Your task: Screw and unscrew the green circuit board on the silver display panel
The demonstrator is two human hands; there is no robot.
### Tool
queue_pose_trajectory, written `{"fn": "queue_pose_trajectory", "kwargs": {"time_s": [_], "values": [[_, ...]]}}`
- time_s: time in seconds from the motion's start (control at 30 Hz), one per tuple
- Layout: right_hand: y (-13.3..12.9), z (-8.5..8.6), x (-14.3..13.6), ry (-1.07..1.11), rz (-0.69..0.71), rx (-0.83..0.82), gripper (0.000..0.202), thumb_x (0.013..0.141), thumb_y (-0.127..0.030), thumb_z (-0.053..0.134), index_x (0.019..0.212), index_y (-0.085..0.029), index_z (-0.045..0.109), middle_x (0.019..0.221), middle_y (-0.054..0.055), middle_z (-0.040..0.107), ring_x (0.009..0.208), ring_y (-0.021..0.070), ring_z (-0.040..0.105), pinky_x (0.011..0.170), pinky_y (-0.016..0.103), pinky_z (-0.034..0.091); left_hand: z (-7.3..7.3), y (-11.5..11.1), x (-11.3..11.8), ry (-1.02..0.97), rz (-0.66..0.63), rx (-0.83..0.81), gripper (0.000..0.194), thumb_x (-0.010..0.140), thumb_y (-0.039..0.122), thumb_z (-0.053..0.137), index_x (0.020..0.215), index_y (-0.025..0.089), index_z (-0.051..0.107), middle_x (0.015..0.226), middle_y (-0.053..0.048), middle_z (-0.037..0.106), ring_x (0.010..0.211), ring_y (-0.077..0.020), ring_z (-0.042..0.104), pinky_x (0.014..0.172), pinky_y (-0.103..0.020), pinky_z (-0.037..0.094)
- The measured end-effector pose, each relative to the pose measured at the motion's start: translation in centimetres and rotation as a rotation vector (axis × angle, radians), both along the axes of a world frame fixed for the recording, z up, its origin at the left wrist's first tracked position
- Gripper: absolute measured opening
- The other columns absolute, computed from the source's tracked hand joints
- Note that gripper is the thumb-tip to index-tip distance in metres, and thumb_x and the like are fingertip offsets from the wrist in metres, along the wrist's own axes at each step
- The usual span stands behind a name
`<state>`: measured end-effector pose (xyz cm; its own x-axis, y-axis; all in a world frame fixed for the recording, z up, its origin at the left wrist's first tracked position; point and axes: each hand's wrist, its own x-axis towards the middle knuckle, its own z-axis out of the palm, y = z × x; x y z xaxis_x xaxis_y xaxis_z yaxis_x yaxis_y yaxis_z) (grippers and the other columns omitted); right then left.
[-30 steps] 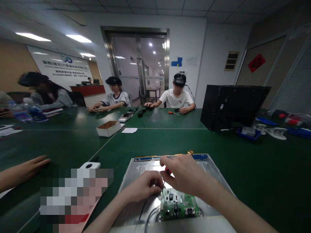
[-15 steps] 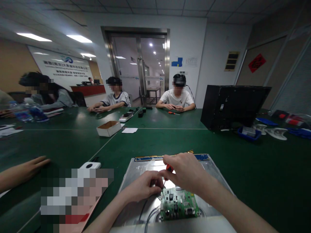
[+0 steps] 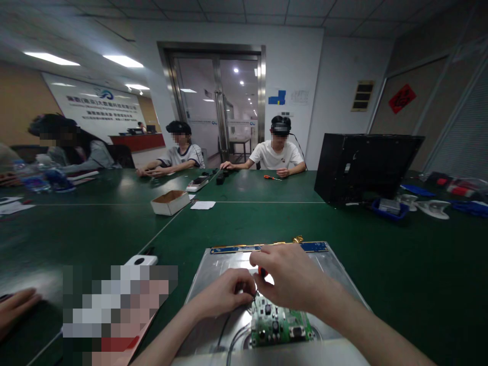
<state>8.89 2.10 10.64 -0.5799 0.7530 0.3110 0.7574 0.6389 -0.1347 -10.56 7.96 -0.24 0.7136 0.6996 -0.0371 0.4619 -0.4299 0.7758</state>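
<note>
A red-handled screwdriver [image 3: 262, 273] is gripped in my right hand [image 3: 293, 274], its thin shaft pointing down toward the upper left corner of a green circuit board [image 3: 281, 319]. At that same corner, my left hand [image 3: 231, 291] has thumb and fingers pinched together; what lies between the fingertips is hidden. Beneath the board is a flat silver metal panel [image 3: 206, 277] with a narrow blue circuit strip [image 3: 317, 247] along its far edge. Dark cables [image 3: 233, 343] run across the panel left of the board.
Left of the panel lies a white device [image 3: 141, 260], partly pixelated. A co-worker's hand [image 3: 21, 307] rests at the left edge. Farther off are an open white box [image 3: 170, 204], a paper slip [image 3: 203, 205], a black monitor [image 3: 366, 168] and a blue tray [image 3: 391, 209]. People sit across the table.
My right hand has shifted slightly left and down around the screwdriver; my left hand stays put. The co-worker's hand at left has drawn back, and the person opposite has stretched an arm sideways.
</note>
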Motion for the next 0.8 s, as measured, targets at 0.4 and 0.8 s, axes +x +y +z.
{"fn": "queue_pose_trajectory", "kwargs": {"time_s": [0.4, 0.8], "values": [[-0.05, -0.37, -0.19, 0.053, 0.115, -0.036, 0.019, 0.084, -0.016, 0.050, 0.102, -0.019, 0.053, 0.095, 0.004, 0.066, 0.072, 0.0154, 0.057, 0.054, 0.027, 0.027, 0.42, -0.35, -0.06, 0.013, 0.029, 0.004, 0.011, 0.076, 0.023, 0.062, 0.084, 0.017, 0.065, 0.081, -0.001, 0.065, 0.079, -0.0195, 0.057, 0.071, -0.027, 0.045], [0.34, -0.24, -0.39, -0.035, -0.084, 0.013, 0.012, 0.089, -0.032, 0.057, 0.089, -0.020, 0.056, 0.077, 0.003, 0.072, 0.064, 0.0172, 0.064, 0.051, 0.028, 0.022, 0.61, -0.20, 0.09, -0.007, -0.012, -0.028, 0.019, 0.069, 0.009, 0.056, 0.084, 0.017, 0.065, 0.080, 0.001, 0.065, 0.072, -0.0158, 0.056, 0.066, -0.024, 0.043]]}}
